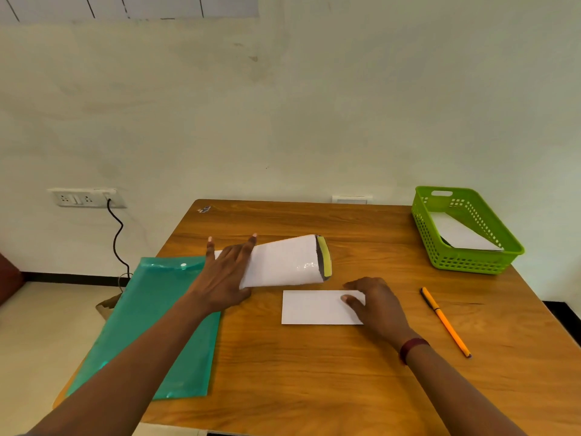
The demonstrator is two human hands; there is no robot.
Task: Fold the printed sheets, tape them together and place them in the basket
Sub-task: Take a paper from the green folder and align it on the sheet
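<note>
A folded white sheet (314, 307) lies flat on the wooden table (314, 372), and my right hand (375, 305) rests on its right end with fingers spread. Behind it a second white sheet (284, 262) curls over, its printed yellow and dark side showing at the right edge. My left hand (224, 275) presses flat on the left part of that curled sheet, fingers apart. The green basket (471, 262) stands at the far right corner with white folded paper inside. No tape is visible.
A teal plastic folder (151, 328) lies along the table's left side, partly under my left forearm. An orange pen (445, 320) lies right of my right hand. A wall socket with a black cable (116, 234) is at the left.
</note>
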